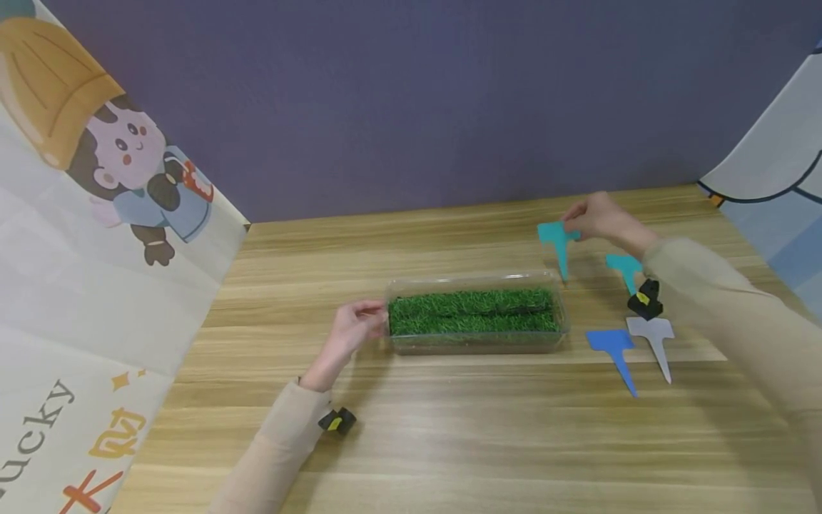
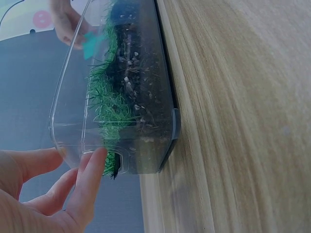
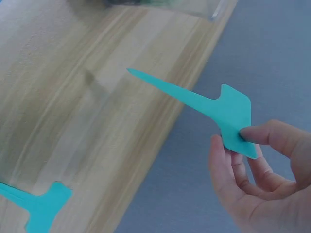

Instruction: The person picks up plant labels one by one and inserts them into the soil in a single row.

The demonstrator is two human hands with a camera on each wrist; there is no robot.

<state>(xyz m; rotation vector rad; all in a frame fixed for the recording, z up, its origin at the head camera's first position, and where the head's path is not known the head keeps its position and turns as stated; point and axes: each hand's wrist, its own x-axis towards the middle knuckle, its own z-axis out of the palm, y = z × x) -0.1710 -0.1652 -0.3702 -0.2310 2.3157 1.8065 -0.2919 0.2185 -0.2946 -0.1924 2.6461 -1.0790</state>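
A clear plastic box (image 1: 475,344) holds strips of artificial grass (image 1: 472,325) over a dark, soil-like layer (image 2: 141,87). At its left end my left hand (image 1: 353,327) holds the short side, thumb and fingertips on the plastic near the rim. My right hand (image 1: 600,216) pinches a turquoise T-shaped plant label (image 3: 233,119) by its wide head, thumb on one face and fingers behind. The label hangs in the air beyond the box's right end, its pointed stem downward.
Right of the box, another turquoise plant label (image 1: 624,265) lies on the wooden table (image 1: 449,428), partly covered by the right wrist's black device (image 1: 645,300). A blue label (image 1: 613,346) and a pale grey label (image 1: 651,332) lie nearer. A dark wall (image 1: 449,107) stands behind.
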